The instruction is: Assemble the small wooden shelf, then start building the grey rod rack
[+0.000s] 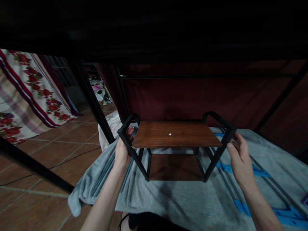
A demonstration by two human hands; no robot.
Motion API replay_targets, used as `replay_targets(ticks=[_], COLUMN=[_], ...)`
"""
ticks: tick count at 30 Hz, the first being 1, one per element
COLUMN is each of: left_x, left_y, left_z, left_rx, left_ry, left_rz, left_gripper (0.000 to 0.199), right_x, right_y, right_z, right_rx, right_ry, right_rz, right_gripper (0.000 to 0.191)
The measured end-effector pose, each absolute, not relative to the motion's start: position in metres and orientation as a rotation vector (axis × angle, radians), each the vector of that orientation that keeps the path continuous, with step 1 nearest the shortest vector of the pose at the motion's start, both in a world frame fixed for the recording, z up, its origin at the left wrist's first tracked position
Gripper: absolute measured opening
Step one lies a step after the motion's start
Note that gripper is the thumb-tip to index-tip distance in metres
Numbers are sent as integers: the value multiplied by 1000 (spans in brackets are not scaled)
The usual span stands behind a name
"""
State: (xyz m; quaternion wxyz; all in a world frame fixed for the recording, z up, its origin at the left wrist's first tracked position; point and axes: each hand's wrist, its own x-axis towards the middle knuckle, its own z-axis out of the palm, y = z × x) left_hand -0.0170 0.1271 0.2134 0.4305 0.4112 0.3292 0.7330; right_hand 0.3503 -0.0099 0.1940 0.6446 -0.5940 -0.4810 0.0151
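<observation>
A small rack with a black metal frame (215,162) and a brown wooden upper shelf (176,133) stands upright on a grey blanket (178,199). Its lower wooden board (175,166) shows beneath. Against the frame's left side rests my left hand (122,149), its fingers partly hidden behind the upright. My right hand (239,154) is closed round the right upright, just below the curved top rail. Small white specks lie on the upper shelf.
Black metal bars (91,99) frame the left side, and a dark surface hangs overhead. Grey bars with blue strips (260,171) lie on the blanket at right. A dark red curtain (178,96) is behind; a thin cable (72,158) crosses the tiled floor.
</observation>
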Motion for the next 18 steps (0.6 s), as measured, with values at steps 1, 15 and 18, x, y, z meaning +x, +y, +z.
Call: replay_targets(ticks=[1, 15, 18], left_x=[-17, 2, 7], left_y=[136, 185, 189], left_z=[214, 210, 212], left_rx=[1021, 1136, 1170], left_ry=[828, 849, 889], left_rz=[1823, 1640, 1678], left_gripper=[42, 41, 36], right_x=[351, 349, 353], right_y=[-10, -7, -4], right_z=[194, 200, 200], right_rx=[-1346, -1404, -1371], right_ry=[-1099, -1125, -1088], right_rz=[39, 52, 72], right_gripper=[56, 42, 41])
